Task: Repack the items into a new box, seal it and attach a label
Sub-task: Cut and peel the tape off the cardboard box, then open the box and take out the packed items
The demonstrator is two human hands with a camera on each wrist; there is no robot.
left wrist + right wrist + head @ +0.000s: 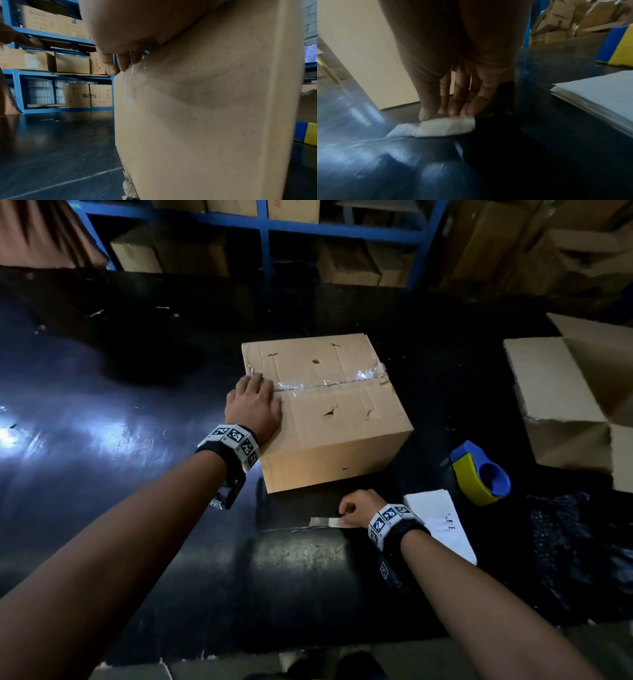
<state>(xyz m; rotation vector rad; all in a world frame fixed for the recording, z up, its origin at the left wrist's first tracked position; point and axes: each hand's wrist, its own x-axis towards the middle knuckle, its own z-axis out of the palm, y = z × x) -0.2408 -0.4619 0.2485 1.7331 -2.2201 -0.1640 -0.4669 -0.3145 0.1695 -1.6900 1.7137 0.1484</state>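
Observation:
A closed cardboard box stands mid-table, its top seam covered by clear tape. My left hand lies flat on the box's top left edge, fingers straight and touching the tape end over the box side. In front of the box, my right hand pinches a small white label strip lying on the black table. In the right wrist view, thumb and fingertips meet on the strip's upper edge.
A blue and yellow tape dispenser sits right of the box, with a stack of white sheets before it. An open empty carton stands at the far right. Blue shelving with cartons lines the back of the black table.

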